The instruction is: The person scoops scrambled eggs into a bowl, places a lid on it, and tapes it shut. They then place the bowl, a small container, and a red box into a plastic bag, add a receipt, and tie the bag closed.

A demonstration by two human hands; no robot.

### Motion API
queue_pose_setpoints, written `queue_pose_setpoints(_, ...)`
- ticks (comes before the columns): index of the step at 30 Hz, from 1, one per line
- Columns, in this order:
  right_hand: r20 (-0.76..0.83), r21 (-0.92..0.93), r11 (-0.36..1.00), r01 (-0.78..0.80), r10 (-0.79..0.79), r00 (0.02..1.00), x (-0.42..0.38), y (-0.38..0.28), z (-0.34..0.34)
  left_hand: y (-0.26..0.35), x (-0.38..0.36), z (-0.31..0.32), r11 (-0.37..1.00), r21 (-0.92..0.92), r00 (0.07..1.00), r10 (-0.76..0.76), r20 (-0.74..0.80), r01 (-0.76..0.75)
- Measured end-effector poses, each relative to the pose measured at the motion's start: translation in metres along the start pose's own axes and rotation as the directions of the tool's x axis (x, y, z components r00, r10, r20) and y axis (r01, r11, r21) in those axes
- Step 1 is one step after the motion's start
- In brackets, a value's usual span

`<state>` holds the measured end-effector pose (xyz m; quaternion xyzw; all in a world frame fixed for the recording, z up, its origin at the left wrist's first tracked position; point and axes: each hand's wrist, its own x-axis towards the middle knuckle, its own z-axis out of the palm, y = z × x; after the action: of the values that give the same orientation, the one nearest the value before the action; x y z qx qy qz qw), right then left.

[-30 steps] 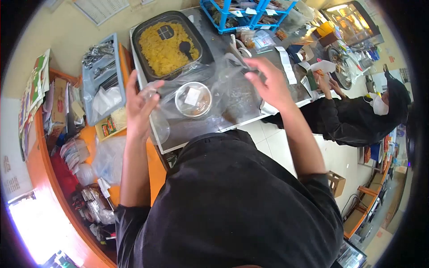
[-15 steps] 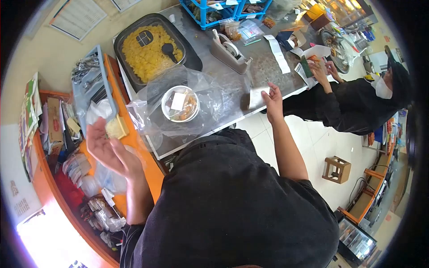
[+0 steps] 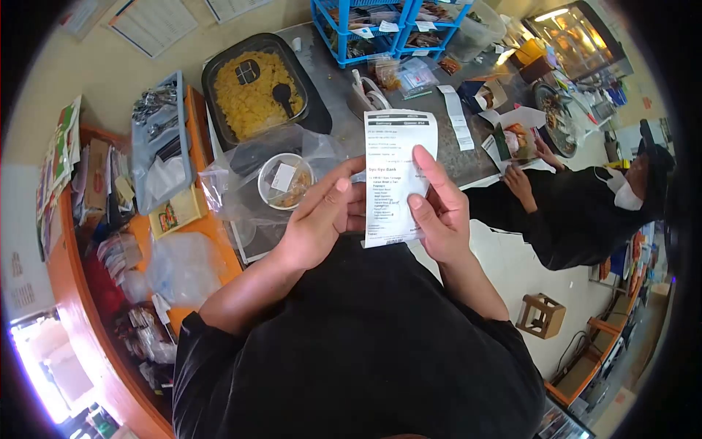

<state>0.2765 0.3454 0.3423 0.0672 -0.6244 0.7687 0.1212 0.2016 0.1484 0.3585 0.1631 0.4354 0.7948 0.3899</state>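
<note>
A long printed receipt [image 3: 391, 183] is held up in front of my body. My right hand [image 3: 442, 212] grips its right edge between thumb and fingers. My left hand [image 3: 325, 216] is at the receipt's left edge, thumb raised, some fingers passing toward the back of the paper; whether they press on it is hidden. Left of the receipt, a round white-rimmed tub [image 3: 300, 192] with a label [image 3: 282, 176] on top sits in a spread clear plastic bag [image 3: 322, 146] on the metal counter [image 3: 472, 164].
A tray of yellow food [image 3: 252, 102] with a black scoop stands behind the tub. Blue racks [image 3: 340, 36] and a tape dispenser [image 3: 368, 91] are farther back. A co-worker [image 3: 585, 208] handles an open food box [image 3: 518, 139] at the right. A cutlery bin [image 3: 162, 139] is at left.
The receipt has been lifted off the counter in my right hand and brought to the centre. My left hand has moved right to meet it. The co-worker's hands have shifted around the food box.
</note>
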Motion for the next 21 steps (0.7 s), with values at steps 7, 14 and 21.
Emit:
queue_pose_setpoints(7,0.132,-0.055,0.998,0.017,-0.009,0.991,0.018,-0.004,-0.031,-0.006,0.011,0.021,0.999,-0.031,0.997,0.014,-0.075,-0.016)
queue_pose_setpoints(14,0.275,-0.018,0.998,-0.059,0.062,0.959,0.041,0.029,-0.054,-0.027,0.010,0.038,0.988,-0.031,0.928,0.134,-0.349,-0.154)
queue_pose_setpoints(21,0.166,-0.580,0.795,-0.179,0.331,0.929,0.023,0.309,-0.165,-0.107,0.061,-0.011,0.426,0.904,0.944,0.296,-0.147,0.007)
